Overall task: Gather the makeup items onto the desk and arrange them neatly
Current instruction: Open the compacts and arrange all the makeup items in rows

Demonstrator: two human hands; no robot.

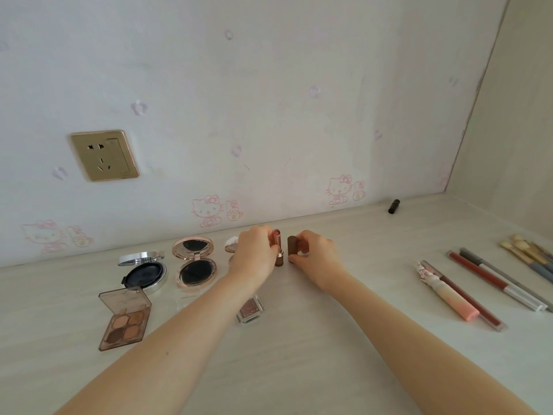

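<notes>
My left hand (254, 255) grips an uncapped lipstick (277, 250) standing upright on the pale desk (314, 354). Right beside it, my right hand (315, 256) pinches its brown cap (293, 247), also upright on the desk. To the left lie an open silver cushion compact (145, 271), an open rose-gold compact (195, 263) and an open eyeshadow palette (125, 320). A third small compact (231, 245) is mostly hidden behind my left hand. A small square glitter pot (250, 310) sits under my left forearm.
At the right lie a pink tube (449, 295), lip pencils (490, 280) and several brushes (526, 253). A black lipstick (393, 206) stands by the wall at the back. A gold wall socket (104, 155) is on the left; a side panel closes the desk's right.
</notes>
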